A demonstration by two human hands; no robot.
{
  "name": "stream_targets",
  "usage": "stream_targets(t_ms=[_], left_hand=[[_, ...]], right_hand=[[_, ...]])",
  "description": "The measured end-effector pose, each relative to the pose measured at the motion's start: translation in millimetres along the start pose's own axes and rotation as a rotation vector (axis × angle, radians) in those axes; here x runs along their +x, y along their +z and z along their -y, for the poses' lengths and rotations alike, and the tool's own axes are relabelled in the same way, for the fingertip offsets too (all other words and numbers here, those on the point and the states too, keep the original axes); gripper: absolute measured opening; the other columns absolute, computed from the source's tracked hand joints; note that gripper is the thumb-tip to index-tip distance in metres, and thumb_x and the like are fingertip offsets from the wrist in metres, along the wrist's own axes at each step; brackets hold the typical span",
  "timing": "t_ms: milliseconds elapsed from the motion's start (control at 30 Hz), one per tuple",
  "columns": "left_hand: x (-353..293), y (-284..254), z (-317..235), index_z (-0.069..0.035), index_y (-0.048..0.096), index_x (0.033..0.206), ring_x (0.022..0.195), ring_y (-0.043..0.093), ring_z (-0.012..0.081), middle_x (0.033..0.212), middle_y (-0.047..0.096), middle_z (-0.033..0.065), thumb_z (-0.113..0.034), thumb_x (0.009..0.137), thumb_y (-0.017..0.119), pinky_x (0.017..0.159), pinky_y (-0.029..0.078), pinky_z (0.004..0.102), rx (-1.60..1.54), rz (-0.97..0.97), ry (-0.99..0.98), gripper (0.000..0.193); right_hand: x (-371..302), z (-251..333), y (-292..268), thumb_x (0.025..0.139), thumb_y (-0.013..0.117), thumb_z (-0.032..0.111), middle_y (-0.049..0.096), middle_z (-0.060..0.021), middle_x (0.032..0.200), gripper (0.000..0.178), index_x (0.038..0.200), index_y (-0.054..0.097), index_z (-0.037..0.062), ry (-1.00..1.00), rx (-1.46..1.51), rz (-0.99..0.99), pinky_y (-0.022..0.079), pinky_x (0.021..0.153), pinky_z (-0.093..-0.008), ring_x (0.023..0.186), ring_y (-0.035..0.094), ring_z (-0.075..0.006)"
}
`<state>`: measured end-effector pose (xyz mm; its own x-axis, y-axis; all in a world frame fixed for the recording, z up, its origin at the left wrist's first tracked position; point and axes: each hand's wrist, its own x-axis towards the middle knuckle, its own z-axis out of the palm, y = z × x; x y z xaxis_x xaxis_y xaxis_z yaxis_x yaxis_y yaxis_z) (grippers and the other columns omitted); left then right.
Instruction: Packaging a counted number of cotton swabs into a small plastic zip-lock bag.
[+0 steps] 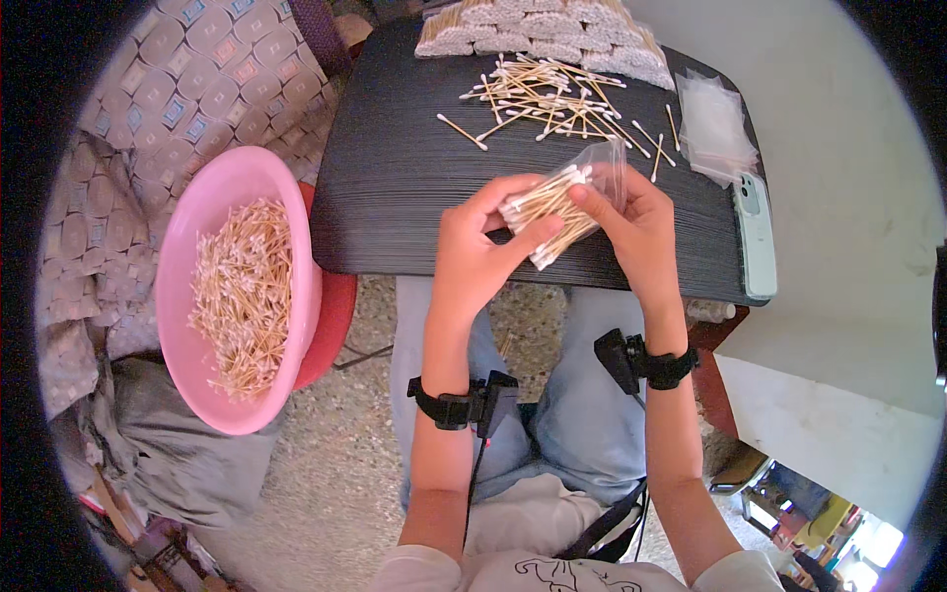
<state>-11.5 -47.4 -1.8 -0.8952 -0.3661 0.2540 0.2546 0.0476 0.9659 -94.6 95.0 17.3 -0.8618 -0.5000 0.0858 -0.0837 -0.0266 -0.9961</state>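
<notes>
- Table [395,197]: dark, ribbed top. Filled packets of cotton swabs [538,30] are stacked in rows along its far edge, so part of the packing appears done.
- Pink basin [202,212]: stands to the person's left, beside the table, and holds a large heap of unpacked swabs. Judged from this, most of the work remains.
- Empty clear bags [715,123]: a small pile lies at the table's right, near a phone [758,232].
- Loose swabs [552,104]: scattered mid-table, not yet bagged.
- Left hand [478,257]: raised over the near table edge, fingers closed around a bundle of swabs [547,212].
- Right hand [636,227]: grips a clear bag [607,168], thumb on the bundle; the bundle lies partly inside the bag.
</notes>
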Motion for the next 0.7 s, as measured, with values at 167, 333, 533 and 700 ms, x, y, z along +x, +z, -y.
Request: stream_targets(t_ms=[167, 333, 533, 700], left_hand=[[1, 3, 6, 0.002, 0.061, 0.107, 0.083, 0.062, 0.0106, 0.093, 0.066, 0.0076, -0.012, 0.080, 0.070, 0.073, 0.051, 0.0245, -0.053, -0.085, -0.024, 0.031], [1, 7, 2, 0.002, 0.063, 0.104, 0.079, 0.062, 0.0098, 0.090, 0.067, 0.0080, -0.013, 0.082, 0.068, 0.069, 0.050, 0.0229, -0.106, -0.117, 0.003, 0.026], [0, -1, 3, 0.004, 0.064, 0.102, 0.085, 0.061, 0.0107, 0.094, 0.065, 0.0074, -0.007, 0.083, 0.066, 0.073, 0.049, 0.0218, 0.010, -0.017, -0.036, 0.023], [1, -1, -1, 0.003, 0.064, 0.103, 0.077, 0.062, 0.0101, 0.085, 0.067, 0.0079, -0.010, 0.078, 0.071, 0.072, 0.050, 0.0235, -0.152, -0.007, -0.133, 0.029]], right_hand=[[-5, 7, 3, 0.081, 0.067, 0.006, 0.063, -0.0075, 0.096, 0.038, 0.116, 0.053, -0.0020, 0.036, 0.195, 0.003, 0.047, 0.076, -0.0225, 0.087, 0.058, -0.0096], [-5, -2, -4, 0.081, 0.066, 0.003, 0.061, -0.0088, 0.102, 0.042, 0.120, 0.050, -0.0006, 0.051, 0.164, 0.053, 0.047, 0.080, -0.0232, 0.091, 0.058, -0.0114], [-5, 3, 5, 0.080, 0.064, -0.001, 0.061, -0.0077, 0.103, 0.038, 0.116, 0.052, 0.0004, -0.008, 0.165, 0.001, 0.047, 0.078, -0.0229, 0.090, 0.058, -0.0107], [-3, 6, 7, 0.079, 0.064, 0.000, 0.060, -0.0059, 0.099, 0.031, 0.108, 0.053, 0.0009, 0.020, 0.158, 0.005, 0.047, 0.076, -0.0229, 0.087, 0.057, -0.0100]])
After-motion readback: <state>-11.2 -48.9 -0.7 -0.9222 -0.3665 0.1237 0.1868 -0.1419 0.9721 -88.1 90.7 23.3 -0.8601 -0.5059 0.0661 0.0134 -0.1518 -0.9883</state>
